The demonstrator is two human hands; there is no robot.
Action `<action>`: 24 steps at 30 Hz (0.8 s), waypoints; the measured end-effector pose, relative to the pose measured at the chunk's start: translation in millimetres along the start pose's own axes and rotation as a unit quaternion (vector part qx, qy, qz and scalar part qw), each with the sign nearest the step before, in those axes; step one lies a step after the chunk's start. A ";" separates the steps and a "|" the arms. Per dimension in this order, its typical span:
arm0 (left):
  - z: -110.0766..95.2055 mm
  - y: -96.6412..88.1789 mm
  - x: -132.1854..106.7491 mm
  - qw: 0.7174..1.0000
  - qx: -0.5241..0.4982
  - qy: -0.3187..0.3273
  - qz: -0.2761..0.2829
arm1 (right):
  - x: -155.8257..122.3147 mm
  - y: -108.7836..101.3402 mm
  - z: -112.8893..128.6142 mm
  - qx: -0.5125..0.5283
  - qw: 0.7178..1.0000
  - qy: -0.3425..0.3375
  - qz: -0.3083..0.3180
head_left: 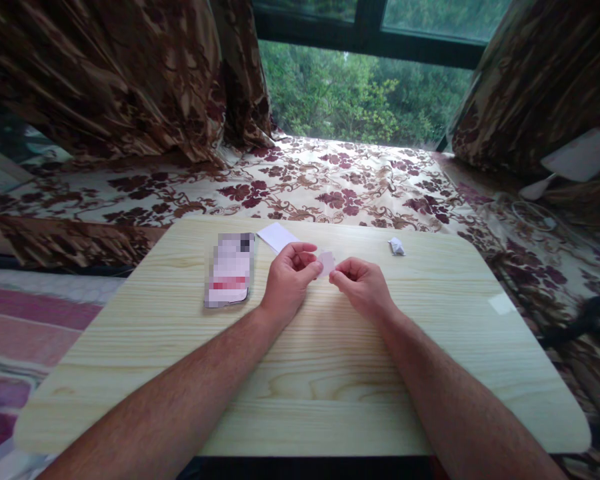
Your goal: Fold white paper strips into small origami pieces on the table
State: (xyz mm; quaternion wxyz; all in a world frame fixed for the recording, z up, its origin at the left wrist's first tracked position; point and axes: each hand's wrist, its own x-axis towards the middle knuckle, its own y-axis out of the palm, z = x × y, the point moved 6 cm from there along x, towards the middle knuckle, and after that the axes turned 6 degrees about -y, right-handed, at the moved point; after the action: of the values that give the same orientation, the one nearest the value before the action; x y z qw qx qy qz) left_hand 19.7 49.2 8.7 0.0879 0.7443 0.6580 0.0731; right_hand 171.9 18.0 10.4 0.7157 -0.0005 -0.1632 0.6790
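Note:
My left hand (290, 279) is closed, holding a small, thin, pale piece (325, 264) between thumb and fingers above the table. Whether this piece is paper or film I cannot tell. At its right edge, my right hand (363, 285) is closed in a pinch, the thumb and forefinger tips meeting by the lower corner. What those tips grip is too small to make out. Beyond my left hand lies a flat white sheet or card (277, 237). A phone-shaped item (230, 270), partly pixelated, with a red band, rests to the left.
A crumpled white scrap (397, 247) sits on the pale wooden table (325, 413) at the back right. Near the right edge there is a pale, glossy square patch (502, 304). Behind the table runs a floral-covered ledge (340, 180), below a window between curtains.

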 end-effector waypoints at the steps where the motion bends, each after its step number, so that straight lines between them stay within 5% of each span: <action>1: 0.3 1.6 -0.4 1.000 -0.002 -0.005 0.009 | 0.4 -1.5 1.4 0.004 1.000 -0.004 -0.011; 7: -2.6 11.3 -4.2 0.997 0.044 -0.029 0.060 | 2.4 -10.0 4.8 0.004 0.998 -0.025 -0.058; 13: -6.5 5.5 -4.1 0.994 0.105 -0.003 0.041 | -0.4 -8.7 7.7 -0.044 0.997 -0.048 -0.039; 24: -4.4 3.4 -1.3 0.999 0.045 0.005 0.026 | 2.1 -4.1 1.1 0.008 1.000 -0.016 -0.018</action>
State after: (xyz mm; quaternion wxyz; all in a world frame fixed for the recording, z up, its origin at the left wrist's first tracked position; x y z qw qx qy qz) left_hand 21.9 47.7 13.8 0.0487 0.7638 0.6418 0.0491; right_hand 175.7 19.5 12.8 0.7248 0.0190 -0.1693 0.6676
